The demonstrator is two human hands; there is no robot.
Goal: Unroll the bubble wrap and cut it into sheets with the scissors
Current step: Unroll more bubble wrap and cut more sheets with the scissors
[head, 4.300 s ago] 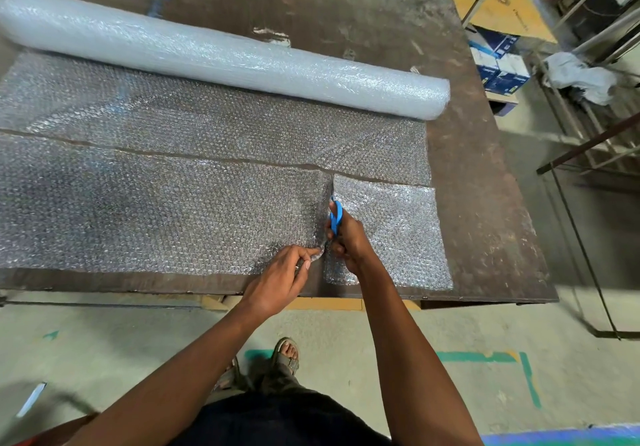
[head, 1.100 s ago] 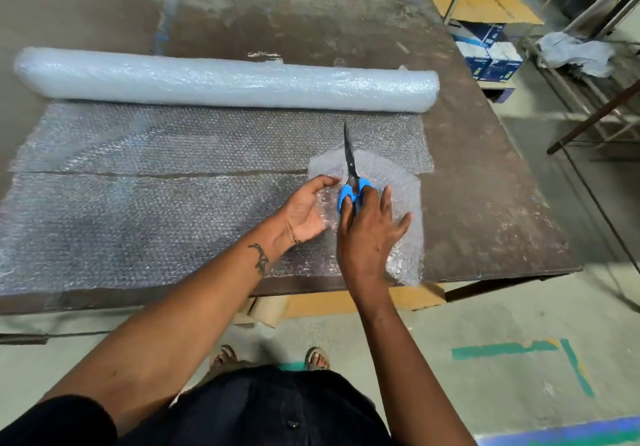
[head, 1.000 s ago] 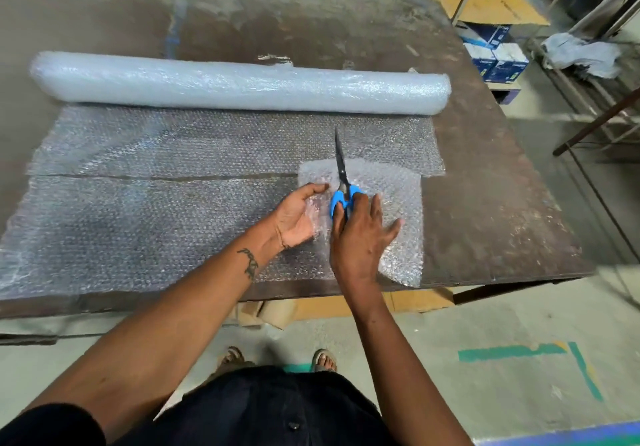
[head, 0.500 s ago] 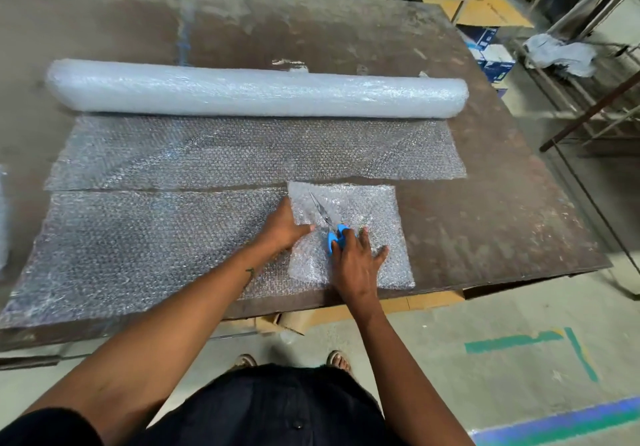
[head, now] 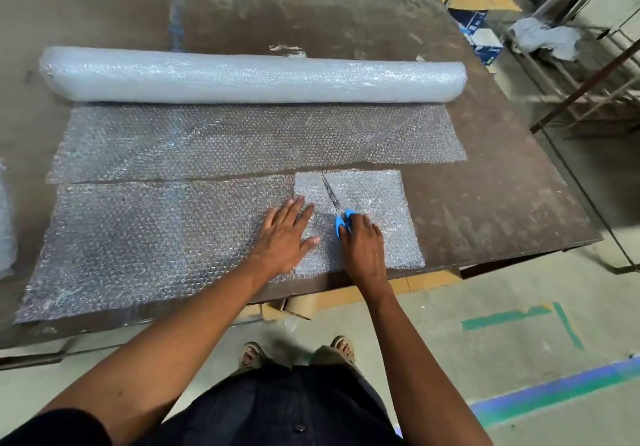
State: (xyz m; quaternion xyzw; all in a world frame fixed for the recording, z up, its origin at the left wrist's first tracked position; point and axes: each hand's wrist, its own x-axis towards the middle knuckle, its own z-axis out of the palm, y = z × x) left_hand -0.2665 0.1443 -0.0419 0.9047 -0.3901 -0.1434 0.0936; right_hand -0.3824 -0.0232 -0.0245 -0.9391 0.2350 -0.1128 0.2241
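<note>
A bubble wrap roll (head: 252, 80) lies across the back of the brown table (head: 502, 210). Its unrolled length (head: 242, 141) spreads toward me. In front of it lies a long cut strip (head: 145, 238). A small cut sheet (head: 377, 203) lies flat at the strip's right end. My left hand (head: 285, 234) presses flat on the seam between strip and sheet, fingers straight. My right hand (head: 362, 248) grips the blue-handled scissors (head: 337, 208), which rest on the small sheet with blades closed, pointing away.
More bubble wrap (head: 5, 224) shows at the far left edge. Cardboard pieces (head: 298, 307) stick out under the table's front edge. Blue and white boxes (head: 481, 39), a grey cloth (head: 547, 39) and metal frames (head: 588, 89) stand at the right. My sandalled feet (head: 298, 352) are on the floor.
The small sheet, lifted and folded a second ago, now lies flat at the strip's right end. My left hand has flattened onto it. The scissors have come down onto the sheet.
</note>
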